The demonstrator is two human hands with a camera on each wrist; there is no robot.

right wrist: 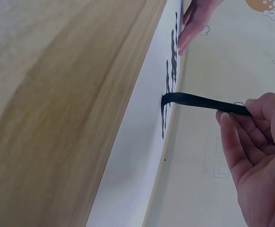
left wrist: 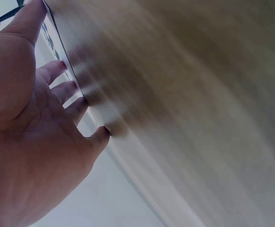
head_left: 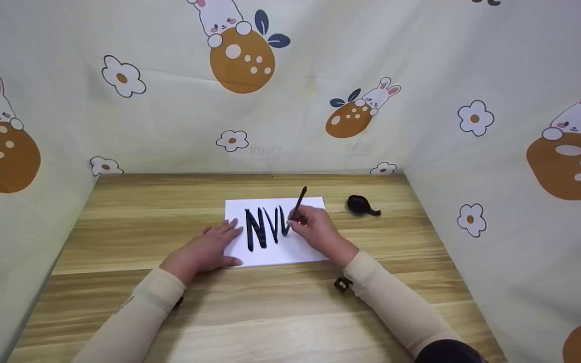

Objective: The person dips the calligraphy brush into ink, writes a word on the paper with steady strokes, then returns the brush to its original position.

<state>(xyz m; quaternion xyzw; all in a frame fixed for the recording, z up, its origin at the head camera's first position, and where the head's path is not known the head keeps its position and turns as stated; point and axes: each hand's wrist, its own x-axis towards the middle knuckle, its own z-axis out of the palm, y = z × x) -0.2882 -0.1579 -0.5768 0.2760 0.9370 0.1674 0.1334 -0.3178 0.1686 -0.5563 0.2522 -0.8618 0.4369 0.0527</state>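
Brush Tip Bends on White Paper!

And here's the right hand (head_left: pixel 319 230), fingers and thumb pinching a dark brush (head_left: pixel 299 199), its bristles bent against the paper (head_left: pixel 290 253)! Bold black strokes (head_left: pixel 255 229) stand to the left of the tip. Over at the sheet's left edge, the left hand (head_left: pixel 212 248) rests, fingers spread, gripping nothing. The paper lies flat on the wooden surface (head_left: pixel 270 307), a dark rounded thing with a stem (head_left: pixel 359 205) off to its right!
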